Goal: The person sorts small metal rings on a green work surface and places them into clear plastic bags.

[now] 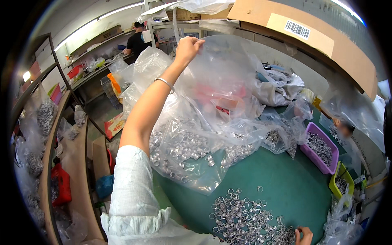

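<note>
My left hand (188, 48) is raised high, its fingers closed on the upper edge of a large clear plastic bag (222, 53). The bag hangs down to the green tabletop (281, 175). Many silver metal rings (183, 143) lie inside its lower part. A loose pile of similar rings (241, 218) is spread on the table near me. At the right end of this pile is my right hand (303, 237), cut off by the lower edge. Its fingers are curled together next to the rings; whatever they pinch is hidden.
To the right stand a purple basket (332, 153) of rings and a yellow-green basket (347, 179). Further bags (277, 130) lie behind. A cardboard box (302, 20) overhangs the far right. Wooden shelves (77, 163) with bagged parts line the left. A person (141, 41) works far back.
</note>
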The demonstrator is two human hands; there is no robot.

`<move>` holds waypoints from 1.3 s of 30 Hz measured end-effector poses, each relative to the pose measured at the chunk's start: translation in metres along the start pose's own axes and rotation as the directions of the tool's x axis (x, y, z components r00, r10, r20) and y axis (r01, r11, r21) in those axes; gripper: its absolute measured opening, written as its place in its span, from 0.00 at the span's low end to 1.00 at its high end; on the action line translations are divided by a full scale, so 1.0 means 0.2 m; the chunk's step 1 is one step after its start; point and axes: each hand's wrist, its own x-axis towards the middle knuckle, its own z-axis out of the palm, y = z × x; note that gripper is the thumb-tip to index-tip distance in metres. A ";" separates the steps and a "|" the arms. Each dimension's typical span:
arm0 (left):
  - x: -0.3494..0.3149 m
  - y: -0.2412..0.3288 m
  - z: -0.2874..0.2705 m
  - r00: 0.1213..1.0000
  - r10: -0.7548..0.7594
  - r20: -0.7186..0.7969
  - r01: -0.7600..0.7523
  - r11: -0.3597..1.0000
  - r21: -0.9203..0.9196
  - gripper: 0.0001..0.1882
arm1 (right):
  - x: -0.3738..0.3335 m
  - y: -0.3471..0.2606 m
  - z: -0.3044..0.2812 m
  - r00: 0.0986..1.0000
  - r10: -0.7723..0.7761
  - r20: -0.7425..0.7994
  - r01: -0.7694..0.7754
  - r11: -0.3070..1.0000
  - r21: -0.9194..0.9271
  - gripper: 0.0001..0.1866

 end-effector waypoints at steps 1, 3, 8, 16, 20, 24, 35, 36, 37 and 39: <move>0.00 0.06 -0.04 1.000 -0.007 0.023 0.008 1.000 -0.027 0.15 | 0.00 -0.03 -0.02 1.000 -0.017 -0.001 0.017 0.999 0.031 0.10; -0.03 0.17 -0.12 0.997 -0.022 0.072 0.027 0.996 -0.082 0.14 | 0.00 -0.09 -0.05 0.999 -0.054 -0.001 0.054 0.994 0.095 0.09; -0.17 0.48 -0.36 0.983 0.117 0.142 -0.060 0.933 -0.355 0.10 | -0.04 -0.24 -0.09 0.999 -0.046 -0.012 0.048 0.963 0.265 0.08; -0.45 1.04 -0.59 0.845 0.505 0.174 -0.178 0.574 -0.800 0.09 | 0.02 -0.37 -0.11 0.925 -0.279 -0.258 0.375 0.780 0.501 0.41; -0.58 1.31 -0.60 0.689 0.640 0.339 -0.003 0.471 -0.882 0.08 | 0.17 -0.40 -0.24 0.843 -0.197 -0.500 0.492 0.659 0.570 0.49; -0.71 1.61 -0.44 0.561 0.735 0.381 0.043 0.434 -0.900 0.08 | 0.13 -0.30 -0.27 0.936 -0.217 -0.277 0.345 0.418 0.840 0.35; -1.38 2.15 0.11 0.690 0.723 -0.005 -0.564 0.534 -0.630 0.27 | -0.21 -0.03 0.01 0.730 0.585 -0.352 0.381 0.080 0.921 0.13; -1.57 2.17 0.10 0.671 0.738 0.068 -0.504 0.522 -0.688 0.32 | -0.21 -0.03 0.03 0.691 0.632 -0.351 0.395 0.075 0.915 0.14; -1.75 2.19 0.05 0.674 0.713 0.194 -0.363 0.549 -0.753 0.34 | -0.21 -0.01 0.07 0.656 0.663 -0.361 0.436 0.058 0.898 0.14; -2.00 2.15 0.02 0.667 0.636 0.390 -0.129 0.613 -0.779 0.38 | -0.21 -0.06 0.10 0.658 0.660 -0.362 0.466 0.021 0.884 0.15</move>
